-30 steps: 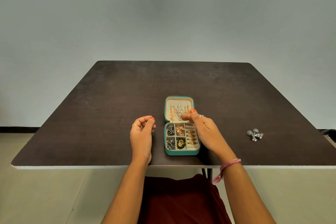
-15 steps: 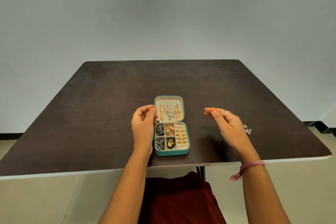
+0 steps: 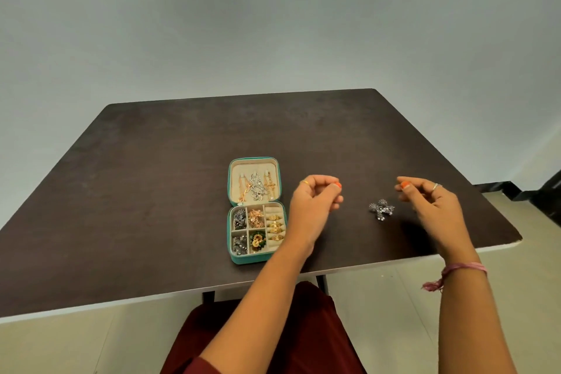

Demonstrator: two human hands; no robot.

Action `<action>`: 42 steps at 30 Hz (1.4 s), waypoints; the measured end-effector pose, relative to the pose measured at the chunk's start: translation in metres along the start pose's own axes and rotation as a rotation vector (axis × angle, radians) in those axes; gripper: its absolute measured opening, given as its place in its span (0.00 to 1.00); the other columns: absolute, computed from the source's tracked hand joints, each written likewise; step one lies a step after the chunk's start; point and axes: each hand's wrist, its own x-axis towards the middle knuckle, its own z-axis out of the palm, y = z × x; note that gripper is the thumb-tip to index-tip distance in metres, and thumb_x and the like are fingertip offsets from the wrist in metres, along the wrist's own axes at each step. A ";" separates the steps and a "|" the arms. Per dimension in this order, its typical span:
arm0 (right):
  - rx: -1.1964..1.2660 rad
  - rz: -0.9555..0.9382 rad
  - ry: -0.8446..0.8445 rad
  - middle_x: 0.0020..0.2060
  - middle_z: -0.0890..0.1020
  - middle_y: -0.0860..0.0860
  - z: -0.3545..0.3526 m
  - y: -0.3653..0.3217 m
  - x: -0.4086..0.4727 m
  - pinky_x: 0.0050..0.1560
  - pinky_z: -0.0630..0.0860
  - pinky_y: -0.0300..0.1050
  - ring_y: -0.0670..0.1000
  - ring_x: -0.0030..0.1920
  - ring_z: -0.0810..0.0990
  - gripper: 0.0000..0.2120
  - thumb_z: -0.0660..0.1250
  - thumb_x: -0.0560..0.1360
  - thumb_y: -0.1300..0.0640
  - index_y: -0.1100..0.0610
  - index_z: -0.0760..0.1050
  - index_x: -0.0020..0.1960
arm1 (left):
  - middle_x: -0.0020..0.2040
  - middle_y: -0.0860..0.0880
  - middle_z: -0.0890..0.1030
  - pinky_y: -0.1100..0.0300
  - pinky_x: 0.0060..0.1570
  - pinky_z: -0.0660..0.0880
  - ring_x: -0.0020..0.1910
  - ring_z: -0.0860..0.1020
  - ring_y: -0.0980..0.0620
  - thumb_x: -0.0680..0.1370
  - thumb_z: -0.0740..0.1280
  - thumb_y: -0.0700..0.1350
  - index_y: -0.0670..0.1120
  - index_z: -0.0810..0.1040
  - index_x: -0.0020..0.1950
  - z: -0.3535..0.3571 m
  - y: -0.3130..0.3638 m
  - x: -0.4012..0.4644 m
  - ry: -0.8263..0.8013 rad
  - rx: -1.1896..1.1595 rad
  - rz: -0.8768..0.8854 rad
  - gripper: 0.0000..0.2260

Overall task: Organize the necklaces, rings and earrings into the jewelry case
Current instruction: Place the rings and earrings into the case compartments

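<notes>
With both hands — left hand (image 3: 314, 206) and right hand (image 3: 431, 206) — loosely curled and holding nothing, we flank the silver earrings (image 3: 381, 211) lying on the bench (image 3: 151, 191), right of the open jewelry case (image 3: 230, 188) (nearly full): a careless grip may tangle or flick them off the near edge.

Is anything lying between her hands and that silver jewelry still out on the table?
Nothing visible does. The silver jewelry lies alone on bare table, between the left hand and right hand, both hovering empty. Only the left hand comes between it and the open case.
</notes>
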 end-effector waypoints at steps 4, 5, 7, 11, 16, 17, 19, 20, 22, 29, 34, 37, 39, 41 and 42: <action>0.027 0.062 0.008 0.46 0.84 0.53 -0.004 0.015 0.001 0.54 0.77 0.46 0.53 0.50 0.82 0.06 0.66 0.77 0.57 0.49 0.81 0.51 | 0.39 0.49 0.79 0.65 0.38 0.76 0.36 0.77 0.57 0.77 0.65 0.37 0.45 0.77 0.47 0.018 -0.029 0.003 -0.040 0.156 -0.038 0.04; 0.021 0.065 0.011 0.45 0.84 0.53 -0.004 0.018 0.000 0.53 0.77 0.44 0.53 0.50 0.82 0.06 0.67 0.77 0.57 0.50 0.81 0.51 | 0.38 0.49 0.80 0.63 0.39 0.77 0.36 0.77 0.57 0.76 0.65 0.37 0.46 0.77 0.47 0.020 -0.034 0.004 -0.038 0.216 -0.026 0.05; 0.019 0.067 -0.005 0.44 0.84 0.52 -0.004 0.019 0.001 0.50 0.76 0.41 0.53 0.49 0.82 0.06 0.69 0.75 0.56 0.51 0.81 0.52 | 0.38 0.50 0.79 0.59 0.41 0.78 0.35 0.78 0.56 0.76 0.64 0.38 0.48 0.77 0.46 0.023 -0.040 0.007 -0.021 0.308 0.008 0.06; -0.111 0.060 -0.092 0.44 0.84 0.49 -0.002 0.021 0.007 0.50 0.77 0.40 0.47 0.47 0.82 0.07 0.71 0.73 0.56 0.51 0.82 0.52 | 0.44 0.50 0.79 0.53 0.43 0.79 0.36 0.78 0.53 0.76 0.65 0.41 0.54 0.75 0.44 0.028 -0.045 0.016 -0.025 0.522 0.062 0.06; -0.259 -0.003 -0.145 0.46 0.81 0.47 0.000 0.019 0.012 0.45 0.73 0.33 0.42 0.46 0.79 0.08 0.72 0.72 0.58 0.51 0.81 0.51 | 0.50 0.57 0.79 0.61 0.46 0.69 0.48 0.75 0.59 0.78 0.63 0.51 0.55 0.78 0.56 0.036 -0.046 0.026 -0.132 0.958 0.173 0.09; -0.269 -0.007 -0.154 0.46 0.81 0.46 -0.001 0.019 0.012 0.44 0.73 0.34 0.42 0.46 0.79 0.08 0.72 0.72 0.58 0.51 0.81 0.51 | 0.51 0.57 0.78 0.60 0.47 0.70 0.50 0.76 0.58 0.78 0.62 0.53 0.56 0.78 0.57 0.038 -0.046 0.027 -0.141 0.992 0.187 0.10; -0.301 -0.020 -0.170 0.46 0.80 0.46 -0.002 0.020 0.012 0.43 0.72 0.34 0.42 0.46 0.79 0.07 0.72 0.72 0.57 0.50 0.81 0.50 | 0.52 0.57 0.78 0.59 0.49 0.71 0.51 0.77 0.56 0.78 0.62 0.54 0.57 0.78 0.57 0.040 -0.045 0.030 -0.155 1.025 0.205 0.10; -0.320 -0.030 -0.175 0.46 0.80 0.45 -0.002 0.020 0.012 0.42 0.71 0.33 0.42 0.46 0.78 0.07 0.72 0.72 0.58 0.50 0.81 0.49 | 0.53 0.57 0.77 0.58 0.49 0.72 0.52 0.77 0.55 0.78 0.62 0.55 0.58 0.79 0.57 0.041 -0.046 0.030 -0.164 1.043 0.215 0.10; -0.349 -0.050 -0.176 0.45 0.79 0.44 -0.001 0.020 0.012 0.41 0.70 0.33 0.42 0.45 0.78 0.05 0.72 0.72 0.58 0.49 0.82 0.47 | 0.53 0.57 0.77 0.58 0.47 0.73 0.50 0.77 0.55 0.78 0.62 0.55 0.59 0.79 0.56 0.041 -0.047 0.031 -0.172 1.074 0.244 0.09; -0.106 0.037 -0.133 0.44 0.83 0.47 0.002 0.021 0.011 0.45 0.74 0.35 0.43 0.45 0.80 0.04 0.69 0.74 0.58 0.52 0.82 0.46 | 0.46 0.57 0.76 0.60 0.43 0.72 0.42 0.75 0.58 0.78 0.62 0.53 0.58 0.78 0.49 0.040 -0.048 0.027 -0.148 0.983 0.269 0.06; 0.205 0.097 -0.037 0.44 0.85 0.49 0.006 0.013 0.006 0.49 0.74 0.35 0.44 0.48 0.82 0.04 0.66 0.76 0.60 0.56 0.80 0.48 | 0.40 0.53 0.79 0.50 0.42 0.78 0.33 0.79 0.51 0.77 0.63 0.51 0.54 0.75 0.44 0.038 -0.048 0.023 -0.114 0.684 0.205 0.03; 0.310 0.097 0.023 0.43 0.85 0.51 0.013 0.009 0.002 0.52 0.74 0.35 0.43 0.48 0.82 0.05 0.65 0.77 0.61 0.60 0.79 0.49 | 0.32 0.51 0.79 0.52 0.44 0.78 0.34 0.81 0.54 0.77 0.64 0.48 0.53 0.75 0.44 0.035 -0.045 0.019 -0.095 0.547 0.161 0.02; 0.377 0.106 0.053 0.45 0.86 0.53 0.018 0.006 -0.001 0.53 0.74 0.36 0.45 0.49 0.82 0.05 0.65 0.77 0.61 0.59 0.79 0.49 | 0.34 0.49 0.81 0.54 0.45 0.78 0.34 0.81 0.55 0.77 0.64 0.46 0.52 0.74 0.44 0.033 -0.043 0.017 -0.092 0.492 0.150 0.02; 0.415 0.112 0.070 0.45 0.86 0.52 0.021 0.003 -0.004 0.49 0.73 0.33 0.43 0.49 0.82 0.04 0.65 0.77 0.61 0.56 0.79 0.48 | 0.39 0.49 0.83 0.54 0.44 0.78 0.32 0.81 0.54 0.77 0.65 0.44 0.49 0.74 0.44 0.032 -0.042 0.016 -0.091 0.440 0.150 0.02; 0.425 0.111 0.077 0.45 0.86 0.51 0.023 0.001 -0.006 0.47 0.73 0.31 0.42 0.48 0.81 0.04 0.65 0.77 0.60 0.55 0.79 0.48 | 0.42 0.50 0.84 0.55 0.43 0.78 0.32 0.81 0.54 0.77 0.65 0.43 0.48 0.75 0.44 0.032 -0.041 0.015 -0.091 0.409 0.151 0.02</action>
